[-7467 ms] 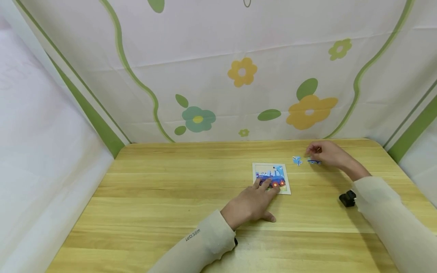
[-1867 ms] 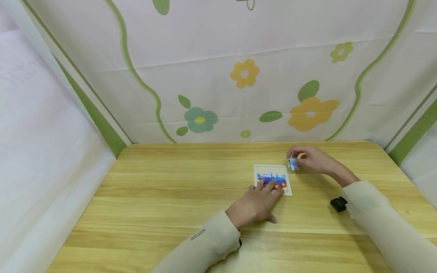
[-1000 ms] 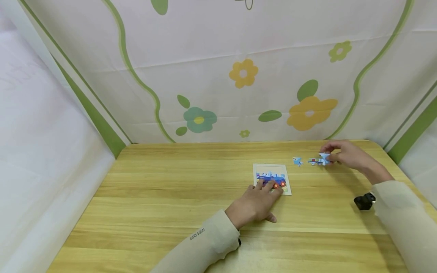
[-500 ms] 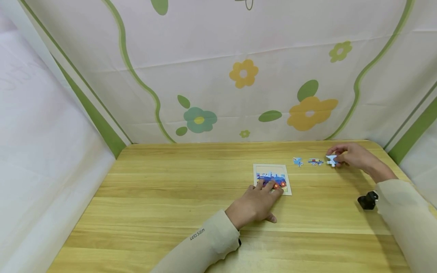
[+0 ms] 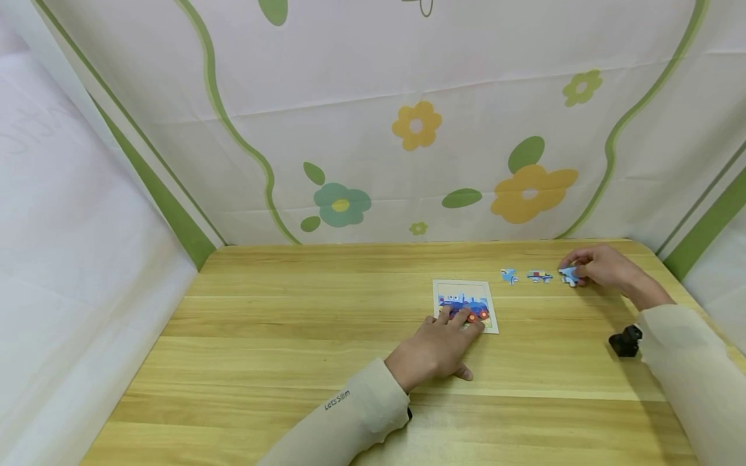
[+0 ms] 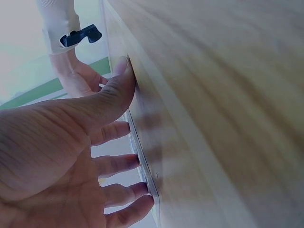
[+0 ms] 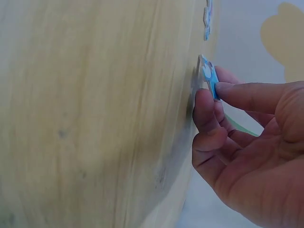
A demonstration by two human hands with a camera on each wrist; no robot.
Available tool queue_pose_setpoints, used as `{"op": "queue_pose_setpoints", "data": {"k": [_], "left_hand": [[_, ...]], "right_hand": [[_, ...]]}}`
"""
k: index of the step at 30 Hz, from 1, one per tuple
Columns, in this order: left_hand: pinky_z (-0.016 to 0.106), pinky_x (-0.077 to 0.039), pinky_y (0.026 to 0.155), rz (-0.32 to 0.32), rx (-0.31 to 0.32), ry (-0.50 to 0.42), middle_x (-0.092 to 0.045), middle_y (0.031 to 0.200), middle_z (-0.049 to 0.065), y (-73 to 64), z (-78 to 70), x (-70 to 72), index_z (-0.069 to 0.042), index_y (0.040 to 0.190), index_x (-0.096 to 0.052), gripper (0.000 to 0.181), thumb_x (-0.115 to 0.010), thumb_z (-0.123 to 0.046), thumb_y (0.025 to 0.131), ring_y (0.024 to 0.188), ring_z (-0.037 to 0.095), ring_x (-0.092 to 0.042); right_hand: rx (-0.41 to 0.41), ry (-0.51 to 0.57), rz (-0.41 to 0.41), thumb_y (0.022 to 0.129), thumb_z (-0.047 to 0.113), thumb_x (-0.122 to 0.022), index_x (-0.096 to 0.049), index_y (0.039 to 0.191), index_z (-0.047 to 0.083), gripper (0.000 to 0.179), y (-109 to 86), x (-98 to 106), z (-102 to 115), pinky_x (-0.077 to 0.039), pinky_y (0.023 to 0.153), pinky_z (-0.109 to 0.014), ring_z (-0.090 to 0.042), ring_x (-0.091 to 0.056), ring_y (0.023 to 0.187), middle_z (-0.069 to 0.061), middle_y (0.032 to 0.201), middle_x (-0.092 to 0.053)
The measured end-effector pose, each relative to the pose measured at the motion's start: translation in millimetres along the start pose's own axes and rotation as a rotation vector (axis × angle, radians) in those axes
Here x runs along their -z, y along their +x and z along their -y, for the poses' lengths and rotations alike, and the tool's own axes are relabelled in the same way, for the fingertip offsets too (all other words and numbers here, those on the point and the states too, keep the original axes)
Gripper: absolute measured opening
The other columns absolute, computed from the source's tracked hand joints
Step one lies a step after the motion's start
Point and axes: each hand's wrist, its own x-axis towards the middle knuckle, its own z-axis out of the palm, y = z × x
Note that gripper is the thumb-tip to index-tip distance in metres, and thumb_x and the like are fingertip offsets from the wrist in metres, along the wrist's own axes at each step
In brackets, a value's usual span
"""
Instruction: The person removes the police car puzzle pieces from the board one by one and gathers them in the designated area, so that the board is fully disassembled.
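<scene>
In the head view a small puzzle tray (image 5: 493, 320) with a blue tractor picture lies on the table. My left hand (image 5: 430, 351) rests with spread, fairly straight fingers on its lower part, covering some of the picture. To the tray's right, a light blue puzzle piece (image 5: 509, 276) and a piece with red and yellow shapes (image 5: 539, 276) lie in a row. At the right end of that row my right hand (image 5: 606, 268) pinches a blue and white puzzle piece (image 7: 209, 76) between thumb and fingers, low over the tabletop.
The wooden table (image 5: 280, 343) ends at a white cloth wall (image 5: 355, 149) printed with flowers. Another cloth wall (image 5: 76, 259) rises on the left. A black wrist device (image 5: 625, 342) hangs below the right sleeve, close above the table.
My right hand has carried the blue piece from beside the tray to the row's right end, uncovering the other two pieces. In the last half second it shifts slightly. My left hand stays on the tray.
</scene>
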Motion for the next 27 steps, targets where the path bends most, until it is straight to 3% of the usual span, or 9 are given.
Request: {"op": "queue_pose_setpoints", "data": {"k": [12, 27], "left_hand": [[0.047, -0.042, 0.120, 0.010, -0.003, 0.003, -0.027, 0.173, -0.005, 0.3, 0.3, 0.0, -0.036, 0.161, -0.037, 0.085, -0.075, -0.055, 0.087, 0.160, 0.028, -0.029], [0.046, -0.042, 0.121, 0.012, 0.001, 0.007, -0.026, 0.173, -0.006, 0.4, -0.1, 0.1, -0.036, 0.161, -0.037, 0.085, -0.075, -0.055, 0.087, 0.160, 0.028, -0.029]], "right_hand": [[0.013, -0.036, -0.004, 0.100, -0.001, -0.053, -0.062, 0.126, -0.016, 0.031, 0.5, -3.4, 1.1, -0.053, 0.063, -0.031, -0.016, -0.061, 0.071, -0.008, 0.087, -0.067], [0.015, -0.097, -0.020, 0.098, -0.002, -0.051, -0.064, 0.123, -0.012, 0.030, 1.1, -6.5, 4.5, -0.044, 0.058, -0.031, -0.017, -0.055, 0.063, -0.005, 0.072, -0.062]]}}
